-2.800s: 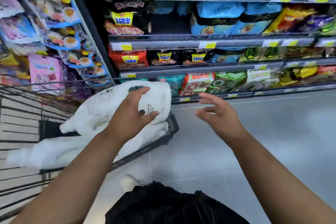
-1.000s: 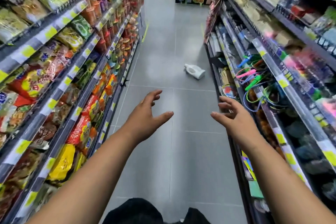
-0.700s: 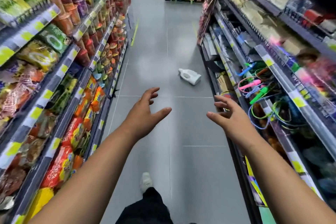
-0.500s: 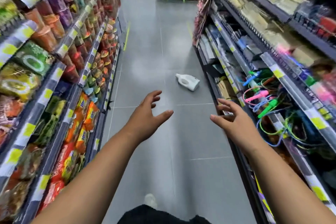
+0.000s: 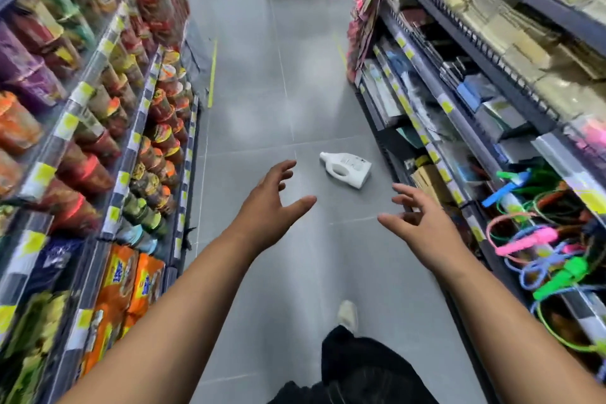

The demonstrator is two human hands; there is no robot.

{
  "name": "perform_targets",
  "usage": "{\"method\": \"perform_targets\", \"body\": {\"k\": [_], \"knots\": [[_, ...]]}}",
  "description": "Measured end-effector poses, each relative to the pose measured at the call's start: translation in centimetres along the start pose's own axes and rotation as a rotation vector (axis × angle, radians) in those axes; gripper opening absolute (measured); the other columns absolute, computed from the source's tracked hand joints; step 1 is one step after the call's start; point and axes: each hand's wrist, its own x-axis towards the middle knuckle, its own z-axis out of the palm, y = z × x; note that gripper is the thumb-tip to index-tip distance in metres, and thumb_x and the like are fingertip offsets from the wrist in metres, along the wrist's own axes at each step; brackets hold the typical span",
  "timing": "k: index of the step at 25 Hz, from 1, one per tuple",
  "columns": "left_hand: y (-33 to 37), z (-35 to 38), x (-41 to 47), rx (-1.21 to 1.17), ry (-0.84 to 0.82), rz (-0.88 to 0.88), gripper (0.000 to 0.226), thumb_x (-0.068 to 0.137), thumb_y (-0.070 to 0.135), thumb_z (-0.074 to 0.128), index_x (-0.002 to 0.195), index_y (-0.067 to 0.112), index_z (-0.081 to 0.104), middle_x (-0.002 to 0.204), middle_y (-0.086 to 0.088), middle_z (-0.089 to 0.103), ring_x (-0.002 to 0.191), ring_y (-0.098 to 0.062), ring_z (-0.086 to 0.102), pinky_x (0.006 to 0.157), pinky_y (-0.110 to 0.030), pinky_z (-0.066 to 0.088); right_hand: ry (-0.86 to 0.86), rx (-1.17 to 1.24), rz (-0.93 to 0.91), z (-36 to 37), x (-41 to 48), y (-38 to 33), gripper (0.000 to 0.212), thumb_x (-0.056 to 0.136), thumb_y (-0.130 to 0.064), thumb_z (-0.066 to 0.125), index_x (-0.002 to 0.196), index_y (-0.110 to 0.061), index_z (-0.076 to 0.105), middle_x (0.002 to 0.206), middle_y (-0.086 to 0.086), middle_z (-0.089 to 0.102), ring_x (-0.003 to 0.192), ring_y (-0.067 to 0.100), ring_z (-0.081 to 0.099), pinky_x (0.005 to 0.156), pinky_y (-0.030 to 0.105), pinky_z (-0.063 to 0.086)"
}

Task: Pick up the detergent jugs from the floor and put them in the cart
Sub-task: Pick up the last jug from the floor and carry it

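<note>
jug (image 5: 346,170) white | floor (image 5: 278,75) grey, tiled, thin pale seams | floor stripe (image 5: 212,75) yellow | shelf tags (image 5: 83,90) yellow | packets (image 5: 131,282) orange, blue lettering | cords (image 5: 524,240) pink, green, blue | trousers (image 5: 360,367) black | shoe (image 5: 347,313) off-white

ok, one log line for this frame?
phase: reaching, no contact | jug: on its side on floor | left hand: open, empty | right hand: open, empty | cart: not in view

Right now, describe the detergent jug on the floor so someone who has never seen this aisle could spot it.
Follow the grey tiled floor between the two long shelf runs. Near the foot of the right-hand shelves, a detergent jug lies on its side, cap toward the aisle's middle. It is the only product off the shelves, plain white with a cut-out handle.
</note>
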Motion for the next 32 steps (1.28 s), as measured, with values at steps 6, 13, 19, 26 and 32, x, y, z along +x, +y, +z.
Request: {"method": "perform_targets", "body": {"k": [6,13,19,26,32], "knots": [[0.5,-1.2,14.8,0.038,-0.006,-0.06,0.068,0.083,0.041,0.072,0.141,0.039,0.037,0.142,0.008,0.048,0.127,-0.013,0.048,0.1,-0.026,0.038,-0.102,-0.062,0.023,2.7,17.6,-3.5,0.053,0.079,-0.022,0.079,0.122,-0.038,0.053,0.117,-0.006,0.057,0.09,0.017,0.058,0.062,0.02,0.047],[-2.8,-5.7,33.8,0.085,-0.097,-0.052,0.068,0.084,0.042,0.072,0.142,0.037,0.036,0.143,0.008,0.047,0.128,-0.013,0.048,0.102,-0.029,0.04,-0.044,-0.084,0.136,7.9,34.6,-4.2,0.055,0.077,-0.026,0.079,0.126,-0.032,0.055,0.118,-0.01,0.057,0.099,0.016,0.058,0.066,0.022,0.045],[-5.4,-8.5,51.1,0.156,-0.297,0.018,0.065,0.081,0.042,0.074,0.136,0.041,0.04,0.135,0.011,0.052,0.122,-0.009,0.052,0.104,-0.038,0.045,0.183,-0.022,0.239,13.0,46.1,-4.1,0.058,0.079,-0.023,0.078,0.131,-0.03,0.053,0.125,-0.003,0.052,0.099,0.013,0.056,0.083,0.029,0.049],[-8.6,-1.7,66.1,0.209,-0.484,0.027,0.062,0.082,0.039,0.074,0.135,0.04,0.041,0.131,0.011,0.055,0.12,-0.007,0.053,0.104,-0.035,0.045,0.316,0.006,0.357,15.1,57.4,2.1,0.062,0.08,-0.024,0.076,0.135,-0.029,0.048,0.126,-0.004,0.043,0.111,0.014,0.052,0.099,0.033,0.044],[-15.8,9.2,76.5,0.255,-0.578,-0.09,0.064,0.083,0.033,0.076,0.137,0.033,0.043,0.132,0.005,0.054,0.12,-0.012,0.052,0.107,-0.035,0.042,0.335,-0.098,0.401,14.4,67.1,11.8,0.075,0.074,-0.025,0.08,0.14,-0.021,0.046,0.14,0.006,0.042,0.125,0.027,0.048,0.103,0.042,0.043]]}}
